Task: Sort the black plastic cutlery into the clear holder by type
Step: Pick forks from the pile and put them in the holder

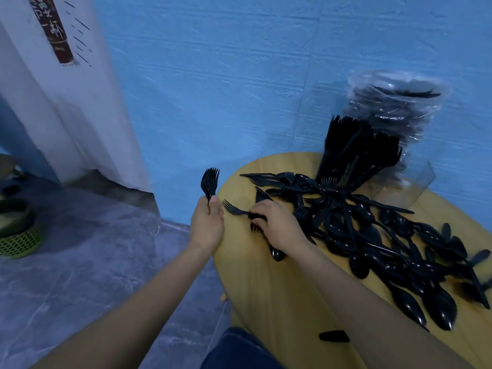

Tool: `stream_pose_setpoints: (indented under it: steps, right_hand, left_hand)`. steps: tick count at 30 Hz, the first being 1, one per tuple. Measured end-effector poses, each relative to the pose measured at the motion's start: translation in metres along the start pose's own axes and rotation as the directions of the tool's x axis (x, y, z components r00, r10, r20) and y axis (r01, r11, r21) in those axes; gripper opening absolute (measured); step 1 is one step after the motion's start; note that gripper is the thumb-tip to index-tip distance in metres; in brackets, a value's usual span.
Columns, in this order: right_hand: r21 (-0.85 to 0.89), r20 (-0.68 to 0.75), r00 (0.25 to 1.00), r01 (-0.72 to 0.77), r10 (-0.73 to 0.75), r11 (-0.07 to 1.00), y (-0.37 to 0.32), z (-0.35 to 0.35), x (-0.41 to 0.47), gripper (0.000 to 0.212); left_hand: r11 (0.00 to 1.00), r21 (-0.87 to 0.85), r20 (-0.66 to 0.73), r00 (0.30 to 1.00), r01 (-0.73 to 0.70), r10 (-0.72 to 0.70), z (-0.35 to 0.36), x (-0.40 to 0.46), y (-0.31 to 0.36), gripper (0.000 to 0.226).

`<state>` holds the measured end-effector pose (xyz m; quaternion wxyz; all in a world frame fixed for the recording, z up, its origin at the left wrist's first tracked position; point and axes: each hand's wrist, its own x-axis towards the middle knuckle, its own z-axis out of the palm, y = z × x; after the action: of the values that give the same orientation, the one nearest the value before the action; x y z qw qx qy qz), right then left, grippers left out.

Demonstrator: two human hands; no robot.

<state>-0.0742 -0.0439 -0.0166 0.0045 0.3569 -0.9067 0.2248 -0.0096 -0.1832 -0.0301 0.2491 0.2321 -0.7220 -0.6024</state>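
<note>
Cutlery point(386, 235) heaped; right hand point(277, 225) hides its fork's handle.

Two hands were over the round table point(266, 288), one clear holder point(394, 145) stood at its far edge, loose cutlery point(386, 243) beside it was way too many to count.

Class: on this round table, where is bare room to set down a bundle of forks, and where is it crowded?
Bare wood lies along the table's near-left rim, between the right forearm and the edge. Crowded: the cutlery pile from centre to right, and the clear holder at the back.
</note>
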Motion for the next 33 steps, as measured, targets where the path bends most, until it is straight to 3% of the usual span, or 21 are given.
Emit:
stream_pose_setpoints:
  steps: [6,11,16,20,23,27,33]
  right_hand:
    - [-0.037,-0.007,0.996,-0.084,0.084,0.996,0.014,-0.014,-0.010,0.024]
    - [0.037,0.007,0.987,-0.161,0.161,0.986,0.012,-0.023,-0.008,0.005]
    - [0.355,-0.137,0.948,-0.224,0.287,0.908,0.016,-0.030,-0.008,0.004]
    - [0.573,-0.257,0.903,-0.145,0.344,0.806,0.009,-0.039,-0.006,0.012]
    - [0.625,-0.222,0.928,-0.099,0.298,0.774,-0.004,-0.037,-0.002,0.012]
    - [0.641,-0.144,0.941,-0.146,0.305,0.754,-0.013,-0.029,0.002,0.011]
    - [0.755,-0.040,0.942,-0.190,0.332,0.628,-0.022,-0.027,0.004,0.007]
  left_hand:
    - [0.999,0.040,0.044,0.999,-0.014,0.012,0.015,0.000,0.002,0.030]
    - [0.999,0.030,0.096,0.995,-0.028,0.025,0.027,-0.004,0.006,0.031]
    - [0.999,0.041,0.140,0.990,-0.030,0.024,0.029,-0.005,0.006,0.031]
    - [0.998,-0.017,0.181,0.982,-0.053,0.056,0.032,-0.010,0.015,0.032]
    - [0.993,-0.111,0.202,0.978,-0.028,0.050,0.036,-0.014,0.022,0.030]
    - [0.986,-0.165,0.226,0.972,-0.026,0.064,0.042,-0.017,0.027,0.028]
    - [0.991,-0.092,0.216,0.970,-0.092,0.110,0.036,-0.015,0.027,0.033]
